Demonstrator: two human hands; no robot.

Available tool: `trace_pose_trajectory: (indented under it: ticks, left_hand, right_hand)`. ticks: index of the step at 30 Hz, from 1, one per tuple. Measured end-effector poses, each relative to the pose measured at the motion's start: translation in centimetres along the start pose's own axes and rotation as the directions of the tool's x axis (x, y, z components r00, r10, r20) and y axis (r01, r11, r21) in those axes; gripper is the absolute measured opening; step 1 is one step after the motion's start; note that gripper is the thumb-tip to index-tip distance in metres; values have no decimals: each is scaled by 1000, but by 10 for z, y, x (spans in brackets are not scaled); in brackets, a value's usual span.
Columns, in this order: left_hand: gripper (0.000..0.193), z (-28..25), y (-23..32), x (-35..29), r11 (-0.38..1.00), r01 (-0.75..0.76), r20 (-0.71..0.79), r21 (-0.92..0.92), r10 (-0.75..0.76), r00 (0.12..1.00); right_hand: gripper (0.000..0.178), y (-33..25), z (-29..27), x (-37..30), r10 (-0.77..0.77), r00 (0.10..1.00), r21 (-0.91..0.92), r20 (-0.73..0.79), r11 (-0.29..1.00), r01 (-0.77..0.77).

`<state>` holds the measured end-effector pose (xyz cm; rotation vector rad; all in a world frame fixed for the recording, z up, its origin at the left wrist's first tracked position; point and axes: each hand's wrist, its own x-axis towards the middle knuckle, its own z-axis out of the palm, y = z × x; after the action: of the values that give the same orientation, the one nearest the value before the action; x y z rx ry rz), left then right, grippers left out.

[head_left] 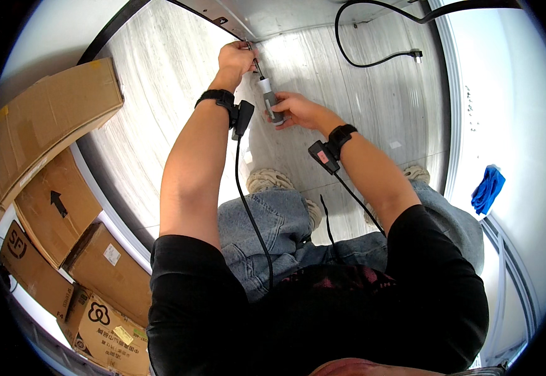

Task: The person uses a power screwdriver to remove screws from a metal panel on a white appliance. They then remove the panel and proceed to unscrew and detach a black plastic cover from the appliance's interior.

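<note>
My right hand point(296, 111) is closed around the grey-and-white handle of a screwdriver point(266, 91). The shaft points away from me, toward the lower edge of a pale metal appliance housing point(304, 17). At the shaft's far end my left hand point(238, 58) is closed, its fingers pinched around the shaft close to the housing's corner. Whether those fingers also hold a small part such as a screw is hidden. The screwdriver tip meets the corner area, but its exact contact point cannot be made out.
A black power cord with a plug point(416, 55) lies on the light wood-look floor point(373, 94) at the far right. Cardboard boxes point(53, 125) are stacked along the left. A blue cloth point(488, 189) is at the right. Cables run from both wrist devices toward my body.
</note>
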<state>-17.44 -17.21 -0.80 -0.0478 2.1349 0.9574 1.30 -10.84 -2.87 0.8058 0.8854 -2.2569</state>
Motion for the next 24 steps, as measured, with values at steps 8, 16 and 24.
trace_pose_trajectory:
  ticks: [8, 16, 24]
  left_hand:
    - [26, 0, -3, 0, 988, 16, 12, -155, -14, 1000]
    - [23, -1, -2, -5, 974, 35, 62, -224, -21, 998]
    - [20, -1, -1, -9, 938, 50, 11, -342, -49, 999]
  right_hand:
    - [44, -9, 6, -10, -19, 989, -299, -145, 954, -25]
    - [50, 5, -4, -3, -89, 986, -107, -139, 991, 75]
    - [50, -4, 7, -8, -156, 942, -415, -296, 910, 21]
